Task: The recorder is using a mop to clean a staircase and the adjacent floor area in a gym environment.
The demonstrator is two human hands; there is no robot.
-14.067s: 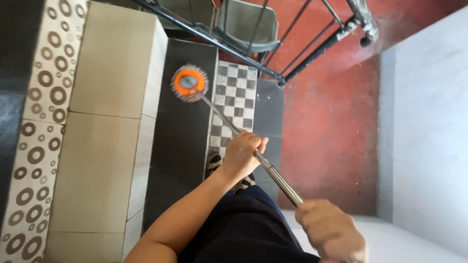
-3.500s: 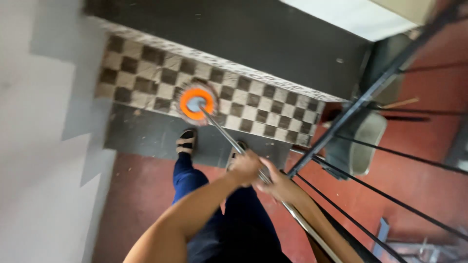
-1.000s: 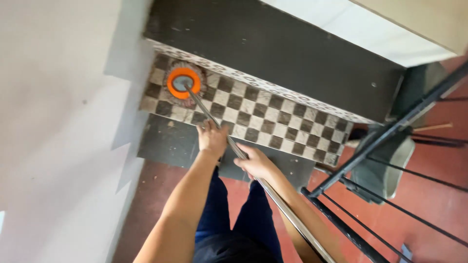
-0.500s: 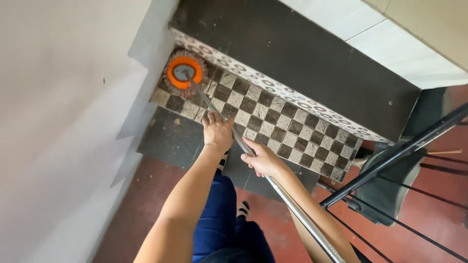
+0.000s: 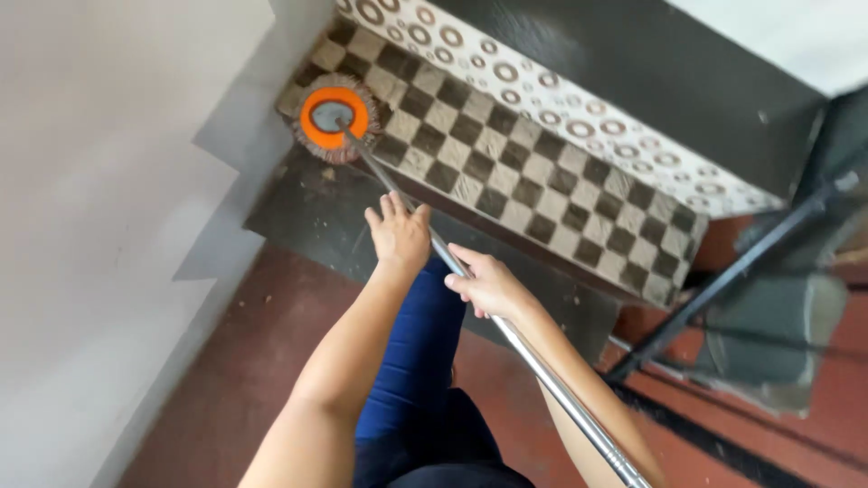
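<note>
A round mop head (image 5: 334, 118) with an orange disc and brownish strands rests at the left end of a checkered stair face (image 5: 506, 172), next to the white wall. Its long metal pole (image 5: 542, 375) runs down to the lower right. My left hand (image 5: 399, 234) grips the pole nearer the mop head. Just behind it, my right hand (image 5: 485, 284) is wrapped around the same pole. Blue trousers show below my arms.
A white wall (image 5: 108, 208) stands on the left. A dark step tread (image 5: 633, 72) lies above a strip with ring patterns. A black metal railing (image 5: 732, 271) crosses at the right. The red floor (image 5: 262, 352) lies beneath me.
The mop head has stayed at the left end of the checkered stair face while the view moved closer. Both hands keep their hold on the pole.
</note>
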